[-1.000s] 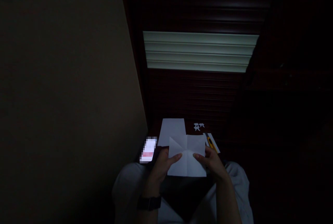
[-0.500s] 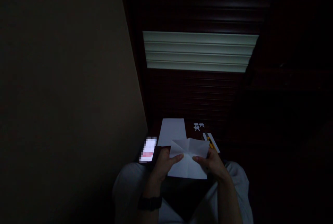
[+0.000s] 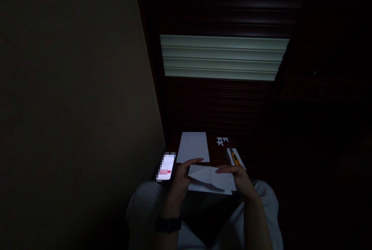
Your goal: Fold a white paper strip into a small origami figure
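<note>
A creased white sheet of paper (image 3: 210, 176) is held between my two hands above my lap, its upper half bent over toward me with a dark gap beneath the flap. My left hand (image 3: 182, 176) grips the left edge, fingers reaching along the far side. On the right edge, my right hand (image 3: 240, 178) is closed on the paper, with a finger lying across its top. A dark band (image 3: 168, 225) circles my left wrist.
Beyond the hands lies a stack or sheet of white paper (image 3: 193, 147). Several small folded paper pieces (image 3: 221, 141) sit at the back. A yellow-handled cutter (image 3: 235, 159) rests on white paper at right. A lit phone (image 3: 165, 168) is at left, beside the wall (image 3: 87, 107).
The paper was spread open facing me with both thumbs on it; now its upper half is folded down toward me. My fingers have shifted to the folded edge.
</note>
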{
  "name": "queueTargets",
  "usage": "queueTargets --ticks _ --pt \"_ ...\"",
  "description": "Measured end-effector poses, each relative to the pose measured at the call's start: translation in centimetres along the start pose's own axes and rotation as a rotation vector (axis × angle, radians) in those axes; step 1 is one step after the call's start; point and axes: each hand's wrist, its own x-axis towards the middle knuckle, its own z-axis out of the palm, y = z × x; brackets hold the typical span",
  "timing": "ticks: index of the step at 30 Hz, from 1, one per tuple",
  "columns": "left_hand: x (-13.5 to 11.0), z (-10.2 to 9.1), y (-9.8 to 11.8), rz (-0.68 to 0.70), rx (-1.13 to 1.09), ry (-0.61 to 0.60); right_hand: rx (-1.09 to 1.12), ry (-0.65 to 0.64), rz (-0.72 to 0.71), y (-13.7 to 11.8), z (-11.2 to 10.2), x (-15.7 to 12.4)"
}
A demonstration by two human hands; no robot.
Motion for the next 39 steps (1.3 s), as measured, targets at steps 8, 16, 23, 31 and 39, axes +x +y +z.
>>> queueTargets --ticks 8,16,23,31,39 --pt "0.6 2.6 -0.7 -0.089 -0.49 0.15 -0.073 0.416 -0.209 0.5 2.0 1.6" --pt "1.0 1.9 -1.8 0.121 -0.168 0.336 0.008 0.005 -0.068 -2.0 1.6 -0.1" --pt "0.7 2.0 -1.2 0.203 0.25 0.271 0.207 0.145 -0.014 -1.9 2.6 0.1" --pt "0.2 3.6 -0.4 0.219 0.195 0.245 0.12 0.251 0.032 -0.1 3.4 1.2" --pt "0.1 3.3 -0.2 0.251 0.259 0.214 0.143 0.198 0.006 -1.0 3.3 0.7"
